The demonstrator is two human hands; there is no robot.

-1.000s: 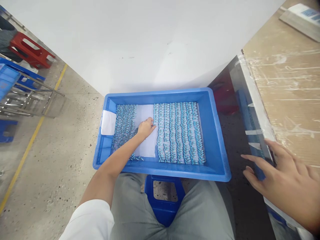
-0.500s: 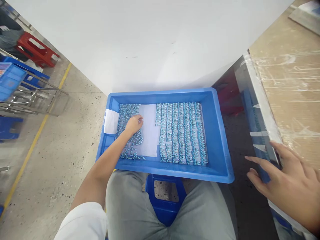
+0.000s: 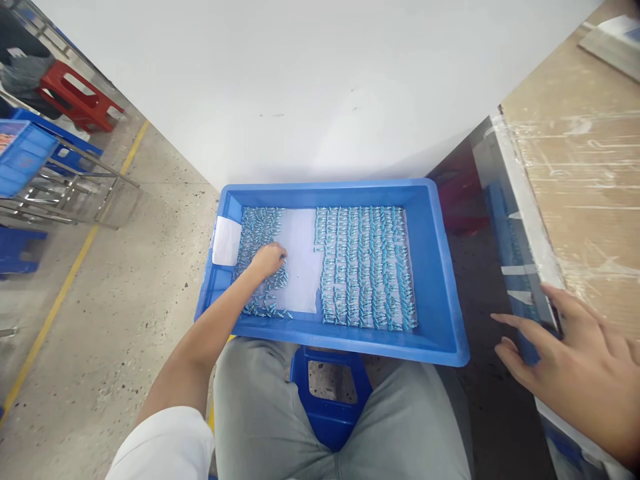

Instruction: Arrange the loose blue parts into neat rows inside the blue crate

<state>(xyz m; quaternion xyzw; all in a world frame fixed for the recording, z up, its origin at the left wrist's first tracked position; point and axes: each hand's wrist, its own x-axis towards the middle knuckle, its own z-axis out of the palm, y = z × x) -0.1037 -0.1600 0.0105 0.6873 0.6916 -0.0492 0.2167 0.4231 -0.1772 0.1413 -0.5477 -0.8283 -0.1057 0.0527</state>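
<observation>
A blue plastic tray [image 3: 450, 293] lies across my lap. Inside it, many small blue pieces with pale, thin ends, too small to name, stand in neat rows on the right [image 3: 365, 267]. More of the same pieces lie in a looser mass on the left [image 3: 257, 230]. Between the two groups is a strip of white sheet [image 3: 303, 267]. My left hand [image 3: 270, 259] is over the inner edge of the loose mass, fingers curled together; whatever they may hold is hidden. Out to the right of the tray, my right hand [image 3: 575, 360] hangs with fingers spread, holding nothing.
A white panel [image 3: 310, 87] rises just behind the tray. A taped cardboard surface [image 3: 575, 153] is on the right. At the left are a red stool [image 3: 80, 97], a seated person's leg, a light blue bin [image 3: 27, 157] on a metal frame, and a yellow floor line [image 3: 65, 287].
My left hand has come slightly nearer to me along the loose pieces, and its fingers point lower. The right hand keeps its spread pose. The view has shifted a little.
</observation>
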